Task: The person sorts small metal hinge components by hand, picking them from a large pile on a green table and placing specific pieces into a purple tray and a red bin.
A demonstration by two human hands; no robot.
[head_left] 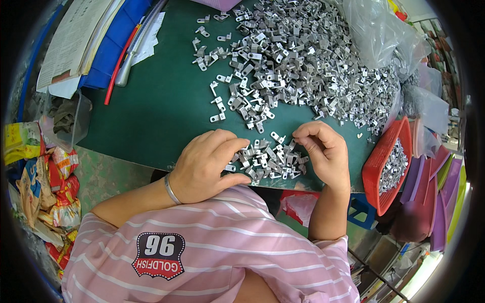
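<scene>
left hand [204, 166] on metal brackets [268, 160] | right hand [323, 151] curled beside

Crinkled snack packets [48, 189] (red, yellow) far left.

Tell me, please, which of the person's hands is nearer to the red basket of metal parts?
Right. The right hand is at the small pile, just beside the red basket; the left hand lies farther away across that pile.
</scene>
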